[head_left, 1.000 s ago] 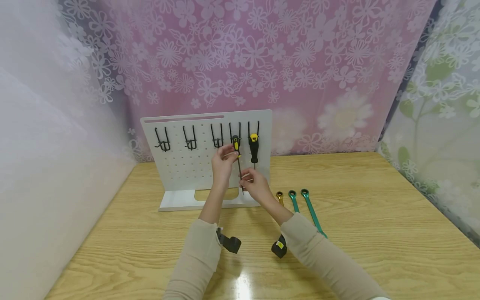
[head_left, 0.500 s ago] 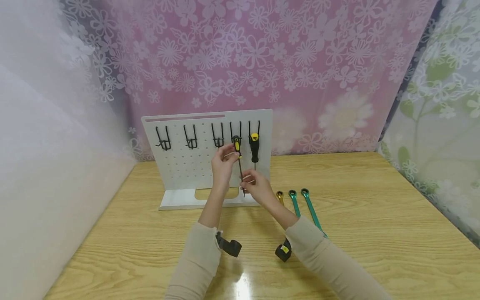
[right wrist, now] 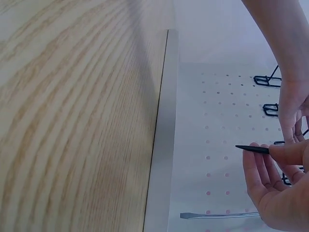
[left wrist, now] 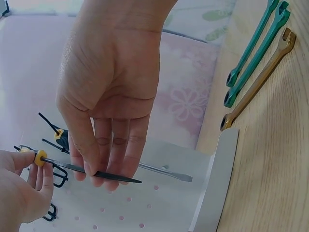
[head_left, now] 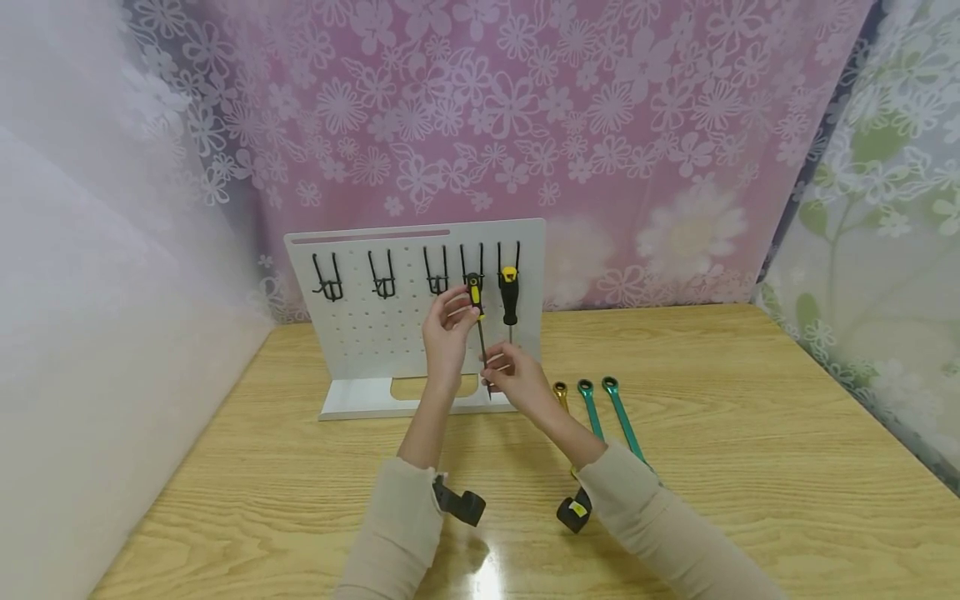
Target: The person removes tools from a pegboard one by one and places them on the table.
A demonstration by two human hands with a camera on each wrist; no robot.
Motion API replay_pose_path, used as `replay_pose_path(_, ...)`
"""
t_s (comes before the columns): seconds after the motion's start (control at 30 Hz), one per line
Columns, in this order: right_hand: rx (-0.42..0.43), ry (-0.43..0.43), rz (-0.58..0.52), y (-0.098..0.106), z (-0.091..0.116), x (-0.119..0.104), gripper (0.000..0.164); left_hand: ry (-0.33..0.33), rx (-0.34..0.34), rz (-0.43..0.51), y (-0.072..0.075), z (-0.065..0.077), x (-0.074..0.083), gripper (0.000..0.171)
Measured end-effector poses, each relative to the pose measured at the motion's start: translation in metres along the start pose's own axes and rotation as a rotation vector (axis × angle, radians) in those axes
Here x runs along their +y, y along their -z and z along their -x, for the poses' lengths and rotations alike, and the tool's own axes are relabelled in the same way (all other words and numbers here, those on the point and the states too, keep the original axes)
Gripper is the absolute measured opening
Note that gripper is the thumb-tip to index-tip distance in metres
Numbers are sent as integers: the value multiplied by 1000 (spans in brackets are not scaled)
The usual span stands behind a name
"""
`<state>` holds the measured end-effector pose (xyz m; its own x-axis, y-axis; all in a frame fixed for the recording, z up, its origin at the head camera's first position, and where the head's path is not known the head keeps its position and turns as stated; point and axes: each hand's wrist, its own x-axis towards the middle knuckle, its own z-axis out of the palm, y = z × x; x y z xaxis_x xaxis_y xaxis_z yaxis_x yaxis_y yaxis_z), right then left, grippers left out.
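Observation:
A black-and-yellow screwdriver (head_left: 475,293) with a dark shaft stands nearly upright before the white pegboard (head_left: 375,342). My left hand (head_left: 446,340) pinches it at the handle's lower end, beside the yellow collar (left wrist: 40,158). Lower down, my right hand (head_left: 519,382) pinches the shaft (left wrist: 67,166) between thumb and fingers, close to the dark tip (right wrist: 246,148). The handle's top is at a black double hook (head_left: 462,254); whether the hook bears it I cannot tell. To its right hangs another screwdriver (head_left: 509,300), whose flat silver blade (left wrist: 183,177) shows in the left wrist view.
Further black hooks (head_left: 382,283) line the board's left side. On the wooden table (head_left: 720,400), right of the board, lie a gold wrench (left wrist: 260,77) and two green wrenches (head_left: 588,404) (head_left: 622,417). The board's white base (head_left: 360,400) rests on the table.
The screwdriver has come down slightly, its tip now lower and a little further right. Both hands keep their hold and have barely moved; the right forearm has shifted slightly right and down.

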<state>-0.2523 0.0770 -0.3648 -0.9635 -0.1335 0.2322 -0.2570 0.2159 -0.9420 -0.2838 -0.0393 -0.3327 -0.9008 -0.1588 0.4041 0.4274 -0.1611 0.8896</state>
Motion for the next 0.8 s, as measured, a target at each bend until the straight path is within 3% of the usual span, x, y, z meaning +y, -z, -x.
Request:
replay_pose_path(0.23, -19, 14, -6, 2, 5, -3, 16, 10, -7, 12, 1, 3, 5, 35)
replay_pose_path(0.8, -109, -48, -51, 9, 20, -23, 21, 54, 0, 45, 0, 7, 17, 32)
